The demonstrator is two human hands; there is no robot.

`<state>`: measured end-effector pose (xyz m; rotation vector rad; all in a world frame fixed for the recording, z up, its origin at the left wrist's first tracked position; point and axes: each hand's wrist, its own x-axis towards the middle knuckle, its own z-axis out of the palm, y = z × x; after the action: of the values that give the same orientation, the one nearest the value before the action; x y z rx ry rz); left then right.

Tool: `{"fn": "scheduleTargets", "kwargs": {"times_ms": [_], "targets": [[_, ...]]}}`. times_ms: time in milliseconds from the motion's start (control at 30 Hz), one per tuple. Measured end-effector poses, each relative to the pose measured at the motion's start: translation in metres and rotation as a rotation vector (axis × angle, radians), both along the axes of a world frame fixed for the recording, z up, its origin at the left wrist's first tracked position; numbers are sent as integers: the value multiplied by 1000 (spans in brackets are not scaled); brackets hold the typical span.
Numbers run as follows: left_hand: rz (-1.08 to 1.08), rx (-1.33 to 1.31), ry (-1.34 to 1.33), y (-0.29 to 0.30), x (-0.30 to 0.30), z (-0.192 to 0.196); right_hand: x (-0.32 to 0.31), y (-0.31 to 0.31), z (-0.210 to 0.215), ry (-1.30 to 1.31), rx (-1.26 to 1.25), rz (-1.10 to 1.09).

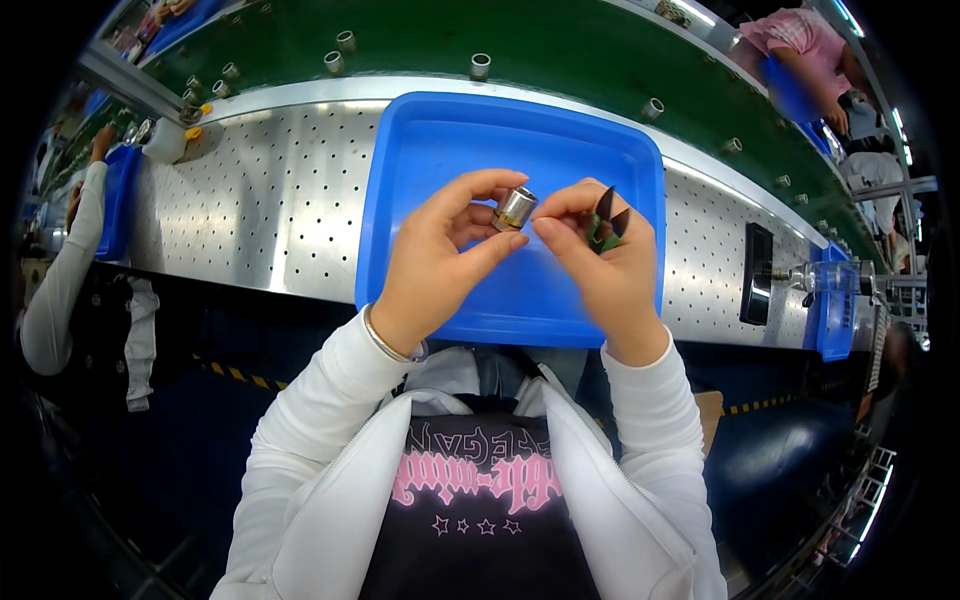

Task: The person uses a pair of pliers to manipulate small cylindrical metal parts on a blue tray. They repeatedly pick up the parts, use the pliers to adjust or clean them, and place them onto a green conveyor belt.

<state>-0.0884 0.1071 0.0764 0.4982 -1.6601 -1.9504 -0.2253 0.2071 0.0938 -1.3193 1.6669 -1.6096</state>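
Note:
My left hand (432,248) is closed around a short, shiny metal cylinder (515,207), gripped between the thumb and fingers and tilted. A brownish band runs round the cylinder's lower part. Tucked in my right hand (625,280) is a small pair of snips (606,228), with dark pointed blades spread apart and green near their base. The thumb and index fingertip of that hand pinch together beside the cylinder; anything between them is too small to make out. Both hands are above a blue plastic tray (390,150), whose visible floor is bare.
Beyond the tray runs a green conveyor belt (420,45) carrying several metal cylinders (481,66). The tray rests on a perforated metal bench (300,190). To the right lies a black phone-like object (757,273) near a clear cylinder (835,277). Other people work at both sides.

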Motion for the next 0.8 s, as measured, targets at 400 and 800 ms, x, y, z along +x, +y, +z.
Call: {"fn": "scheduleTargets", "kwargs": {"times_ms": [400,800], "targets": [[-106,694,104,3,-1,-5,8,7,-10,-584,-87,11],[-26,746,119,1,-3,-9,-1,12,-13,-516,-37,-55]]}}
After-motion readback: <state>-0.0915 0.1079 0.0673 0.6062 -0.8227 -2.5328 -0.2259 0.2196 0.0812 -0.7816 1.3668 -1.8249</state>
